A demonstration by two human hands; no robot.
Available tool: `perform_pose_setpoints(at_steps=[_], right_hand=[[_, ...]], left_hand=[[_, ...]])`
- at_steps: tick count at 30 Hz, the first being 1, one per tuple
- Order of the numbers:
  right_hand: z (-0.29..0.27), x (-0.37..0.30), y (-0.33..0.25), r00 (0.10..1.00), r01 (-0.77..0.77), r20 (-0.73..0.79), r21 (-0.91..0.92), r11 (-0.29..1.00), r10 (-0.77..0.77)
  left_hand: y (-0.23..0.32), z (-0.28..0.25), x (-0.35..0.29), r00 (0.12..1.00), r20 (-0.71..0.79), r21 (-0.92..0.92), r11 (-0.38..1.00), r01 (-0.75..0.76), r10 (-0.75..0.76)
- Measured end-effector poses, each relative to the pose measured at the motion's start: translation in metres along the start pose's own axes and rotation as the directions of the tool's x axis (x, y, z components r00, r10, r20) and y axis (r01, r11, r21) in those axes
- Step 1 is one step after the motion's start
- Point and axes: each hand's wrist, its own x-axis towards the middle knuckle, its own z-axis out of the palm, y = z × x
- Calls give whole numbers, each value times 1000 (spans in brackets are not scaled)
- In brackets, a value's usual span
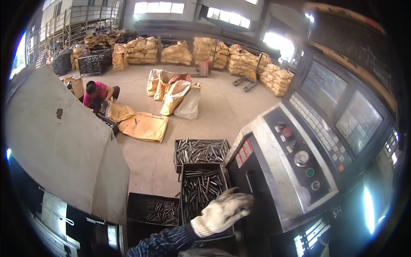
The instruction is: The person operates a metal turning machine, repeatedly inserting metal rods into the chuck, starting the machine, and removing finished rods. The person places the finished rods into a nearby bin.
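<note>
My left hand [221, 213], in a cream knitted glove and a dark blue patterned sleeve, reaches in from the lower edge. Its fingers point right, somewhat blurred and apart, and I make out nothing held in them. Under and beside it stands a dark metal bin [183, 201] full of short steel rods [204, 188]. Behind that one, another bin [176, 158] is heaped with similar rods. A lower black bin [133, 205] at the left holds several smaller rods [160, 211]. The hand is close to the machine's dark side panel [257, 192]. My right hand is out of view.
A machine control panel [280, 158] with a screen, knobs and buttons rises at right. A grey machine cover [72, 141] stands left. Beyond, a person in pink [99, 93] crouches by yellow sacks [143, 126]. Stacked sacks [141, 50] and a pallet truck [250, 78] line the back.
</note>
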Motion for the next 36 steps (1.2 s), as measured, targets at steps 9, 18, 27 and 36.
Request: perform_pose_setpoints(at_steps=[9,18,27,36], right_hand=[[196,-202,-299,172,-405,946,324,855,-276],[288,-343,-386,-332,-392,703,504,770,-629],[359,-380,-358,-365,-615,749,251,747,-553],[374,-358,-391,-256,-855,838,37,517,-483]], left_hand=[[0,-163,-110,991,-74,99,988,120,-113],[-1,-223,-207,891,-211,-120,915,384,-402],[67,-259,-266,483,-167,-205,509,836,-860],[154,-314,-354,213,-577,207,110,972,-789]])
